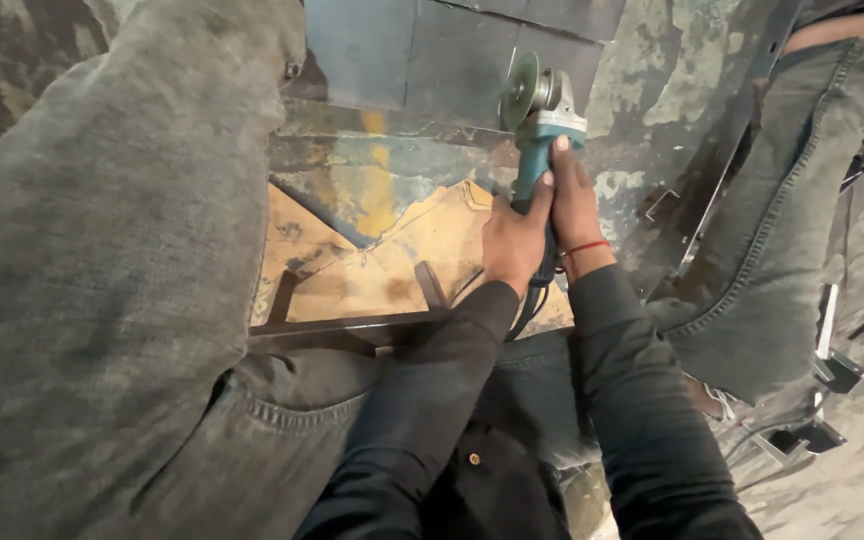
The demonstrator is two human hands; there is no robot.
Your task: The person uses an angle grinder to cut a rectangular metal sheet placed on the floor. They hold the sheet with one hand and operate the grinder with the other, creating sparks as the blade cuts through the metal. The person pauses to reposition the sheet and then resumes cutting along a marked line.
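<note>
A teal angle grinder (540, 125) with a grey disc at its far end points away from me, over a stained metal sheet (462, 60). My left hand (514, 240) grips the rear of its body. My right hand (574, 192) wraps the body from the right, with a finger stretched along the top; a red thread circles that wrist. Both arms wear black sleeves. The grinder's cord drops below my hands.
My knees in grey jeans (102, 260) fill the left and right (782, 230) sides. A torn piece of brown cardboard (392, 250) lies under the hands. A dark metal bar (352, 328) crosses in front of it. Metal frame pieces (822, 360) lie at right.
</note>
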